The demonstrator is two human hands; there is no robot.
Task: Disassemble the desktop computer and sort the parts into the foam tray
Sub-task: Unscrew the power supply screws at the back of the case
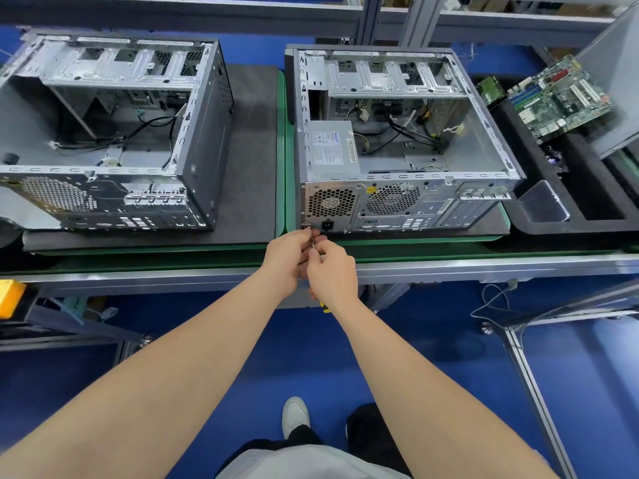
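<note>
Left hand (288, 257), right hand (332, 275) grip seemingly steel screwdriver (312, 244) at perforated case (394, 202)

One screwdriver (312, 243) in left hand (288, 259), right hand (333, 275)

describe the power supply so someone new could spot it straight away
Of the two open computer cases on the bench, take the right-hand case, beside the black foam tray. In its near left corner sits the power supply, a grey metal box. Unlike the bare metal around it, its top carries a white printed label.
</note>
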